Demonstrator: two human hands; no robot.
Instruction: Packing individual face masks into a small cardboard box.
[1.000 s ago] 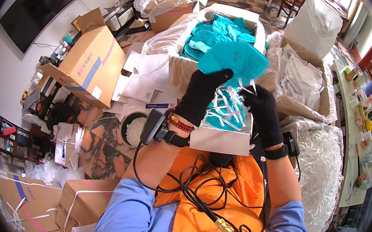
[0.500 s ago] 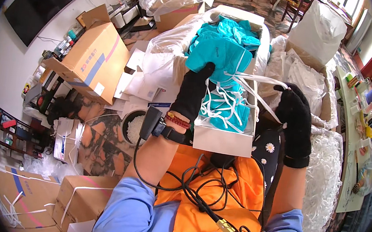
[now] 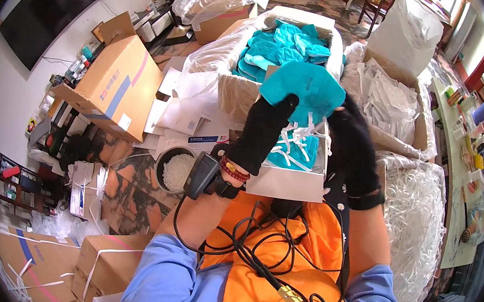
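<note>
Both my hands wear black gloves and hold a teal face mask [image 3: 303, 89] spread between them. My left hand [image 3: 265, 127] pinches its lower left edge with the thumb in front. At the mask's right edge is my right hand [image 3: 354, 137], closed on it, its fingertips partly hidden. White ties hang below the mask. Under it, a narrow white box [image 3: 286, 186] holds more teal masks [image 3: 295, 159] with tangled white ties. Just beyond, a large plastic-lined carton [image 3: 332, 66] is heaped with loose teal masks [image 3: 284, 45].
To the right, a lined carton holds clear packets [image 3: 382, 98]; nearer stands a bin of white strips [image 3: 413, 218]. A dark bowl of white bits [image 3: 177, 170] sits left of the box. A tall brown carton [image 3: 121, 83] stands farther left. Black cables [image 3: 244, 235] lie over my orange apron [image 3: 317, 225].
My right hand has let the stretched white ties go slack and moved left to the mask's right edge. The mask has shifted right and slightly down, and my view has tilted slightly.
</note>
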